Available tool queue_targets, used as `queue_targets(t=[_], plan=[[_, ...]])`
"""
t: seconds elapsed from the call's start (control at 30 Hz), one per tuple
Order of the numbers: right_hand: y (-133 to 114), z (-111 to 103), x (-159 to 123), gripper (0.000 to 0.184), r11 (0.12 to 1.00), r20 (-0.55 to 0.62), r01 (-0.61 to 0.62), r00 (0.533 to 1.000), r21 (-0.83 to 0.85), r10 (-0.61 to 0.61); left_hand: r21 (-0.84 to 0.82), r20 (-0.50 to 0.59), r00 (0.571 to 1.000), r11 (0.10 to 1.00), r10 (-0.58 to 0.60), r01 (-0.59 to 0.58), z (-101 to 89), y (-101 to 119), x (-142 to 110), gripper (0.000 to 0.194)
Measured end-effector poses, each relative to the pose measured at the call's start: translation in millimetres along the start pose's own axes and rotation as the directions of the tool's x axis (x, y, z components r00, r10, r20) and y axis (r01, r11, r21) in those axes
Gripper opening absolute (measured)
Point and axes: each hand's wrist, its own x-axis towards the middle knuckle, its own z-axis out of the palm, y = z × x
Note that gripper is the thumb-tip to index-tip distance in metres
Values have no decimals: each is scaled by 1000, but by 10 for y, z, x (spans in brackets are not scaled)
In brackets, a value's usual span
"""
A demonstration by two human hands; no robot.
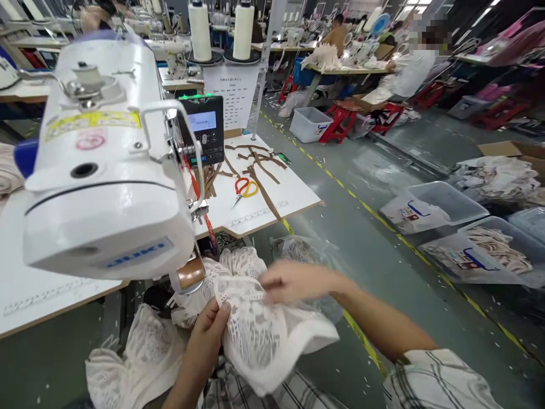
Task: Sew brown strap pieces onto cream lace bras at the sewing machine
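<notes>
A white lace bra (255, 335) hangs in front of me, below the sewing machine's work end. My left hand (210, 326) is closed on its upper left edge, with the thumb on top of the lace. My right hand (298, 281) is over the bra's upper right side and blurred by motion. Its fingers look curled, but I cannot make out whether they grip the fabric. More white lace pieces (242, 261) lie just behind, beside the machine's metal arm end. Another pile of lace bras (140, 358) rests at my lower left.
The white sewing machine (106, 210) fills the left. Red-and-yellow scissors (244, 190) and brown strips (264, 193) lie on the white table (298, 196). A control panel (202, 130) and thread cones (200, 34) stand behind. Plastic bins (434, 207) sit on the floor at right.
</notes>
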Motion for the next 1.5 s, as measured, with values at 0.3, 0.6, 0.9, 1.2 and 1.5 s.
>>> queue_targets(t=[0.3,0.6,0.9,1.2,1.5], plan=[[1259,-995,578,10,889,-793,-440,494,125,356,610,-179,917,771,355,-180,58,-136,100,44],[616,-172,569,46,846,-592,111,761,522,265,647,-189,849,713,494,-271,84,70,-22,32],[-162,723,510,26,600,-394,202,895,774,208,607,-38,930,748,367,-270,114,494,-198,32],[-121,256,945,27,700,-547,274,813,660,199,891,89,588,200,804,-407,-206,626,-89,33],[-188,207,1454,15,978,-648,179,758,102,-71,965,-129,739,257,661,-61,-439,646,-186,32]])
